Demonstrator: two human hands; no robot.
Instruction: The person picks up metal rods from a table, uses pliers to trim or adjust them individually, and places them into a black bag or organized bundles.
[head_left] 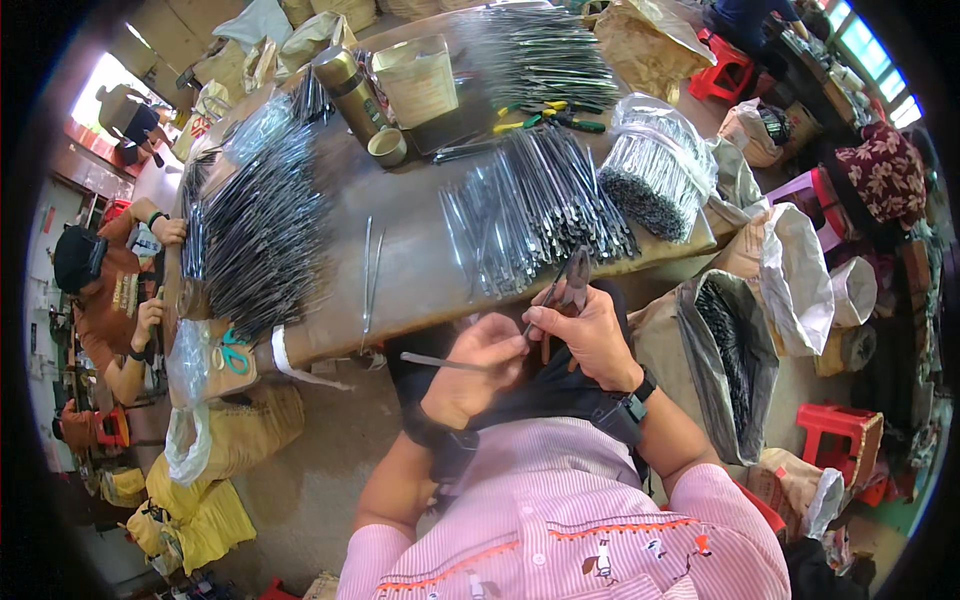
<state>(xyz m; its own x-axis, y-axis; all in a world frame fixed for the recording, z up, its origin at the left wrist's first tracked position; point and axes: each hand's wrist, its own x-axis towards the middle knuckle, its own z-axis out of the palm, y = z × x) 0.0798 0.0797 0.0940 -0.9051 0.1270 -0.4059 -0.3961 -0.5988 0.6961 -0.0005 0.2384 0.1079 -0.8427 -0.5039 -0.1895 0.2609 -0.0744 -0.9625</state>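
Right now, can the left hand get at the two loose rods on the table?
Probably yes: nothing visible stands between the left hand and the two loose rods near the edge of the table. It holds another rod, though, and might have to put that down first.

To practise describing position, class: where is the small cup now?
Left of centre in the upper head view, the cup sits on the table beside the thermos, near the pale container.

The one fisheye view looks down and forward from head height, close above the shirt [560,500] and hands [597,340], facing across the desk [418,250] and taking in floor [335,430] on either side.
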